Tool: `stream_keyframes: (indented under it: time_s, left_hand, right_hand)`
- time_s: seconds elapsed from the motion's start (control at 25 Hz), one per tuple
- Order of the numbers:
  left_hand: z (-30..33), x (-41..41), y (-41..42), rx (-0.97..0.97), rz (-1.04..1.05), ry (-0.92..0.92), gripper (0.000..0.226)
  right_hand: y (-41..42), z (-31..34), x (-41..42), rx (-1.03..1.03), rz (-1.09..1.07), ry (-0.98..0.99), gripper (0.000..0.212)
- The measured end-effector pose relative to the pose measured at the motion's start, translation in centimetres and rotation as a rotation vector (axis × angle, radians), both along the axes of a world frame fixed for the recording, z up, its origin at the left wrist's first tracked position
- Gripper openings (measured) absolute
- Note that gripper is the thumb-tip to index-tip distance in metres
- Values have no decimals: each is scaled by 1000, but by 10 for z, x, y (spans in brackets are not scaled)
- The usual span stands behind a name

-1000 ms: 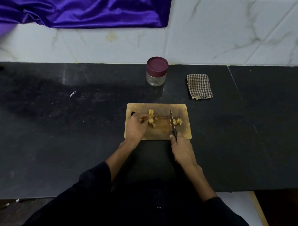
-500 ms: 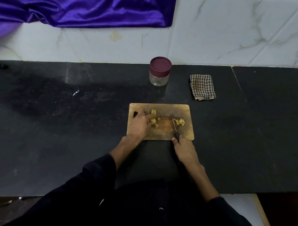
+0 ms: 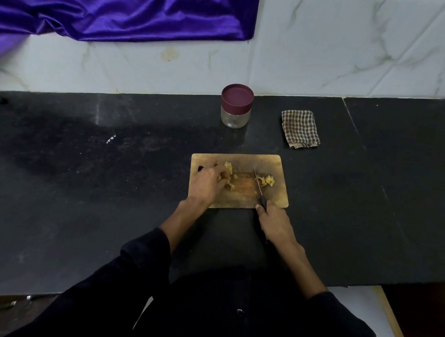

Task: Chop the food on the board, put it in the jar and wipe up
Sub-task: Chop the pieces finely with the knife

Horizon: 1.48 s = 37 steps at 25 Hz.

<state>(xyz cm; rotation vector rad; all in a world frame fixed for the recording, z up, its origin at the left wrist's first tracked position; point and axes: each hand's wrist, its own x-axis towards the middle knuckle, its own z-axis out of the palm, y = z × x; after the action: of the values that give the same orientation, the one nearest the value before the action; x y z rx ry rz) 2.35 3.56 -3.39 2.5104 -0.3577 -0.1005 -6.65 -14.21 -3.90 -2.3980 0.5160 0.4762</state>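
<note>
Now, step: chopping, judged midway; jar and wipe not begun.
Food: pale yellow chunks [image 3: 266,181] on worn wooden board [image 3: 271,195], second lot under left hand [image 3: 208,184].
L fingers: curled onto pieces.
R hand [image 3: 275,224]: closed round black-handled knife [image 3: 258,186], blade between piles.
Next: feed uncut bits to blade, fingertips tucked.
Beyond: maroon-lidded glass jar [image 3: 236,105], lid on; checked cloth [image 3: 300,128].

counter [image 3: 88,214] left: open | behind board [image 3: 273,198]: jar [image 3: 235,107], cloth [image 3: 300,128] | right: open
</note>
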Motion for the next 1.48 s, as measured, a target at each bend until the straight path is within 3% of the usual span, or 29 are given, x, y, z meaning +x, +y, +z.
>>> stream_keyframes:
  time_s: [0.2, 0.32, 0.52, 0.8, 1.04, 1.48]
  left_hand:
    - [13, 2, -1, -275, 64, 72, 15]
    - [13, 3, -20, -329, 92, 158, 12]
    - [4, 3, -59, -217, 97, 305, 12]
    - [-1, -5, -67, -144, 88, 184, 22]
    - [1, -6, -56, -67, -44, 224, 35]
    - [-1, -14, -59, -80, -3, 94, 25]
  right_hand:
    - [0, 0, 0, 11, -3, 7, 29]
    - [0, 1, 0, 50, -23, 21, 26]
    - [-2, 5, 0, 82, -24, 35, 25]
    - [-3, 5, 0, 114, -32, 29, 25]
    - [-3, 6, -3, 204, -76, -38, 25]
    - [8, 12, -1, 13, 41, -94, 25]
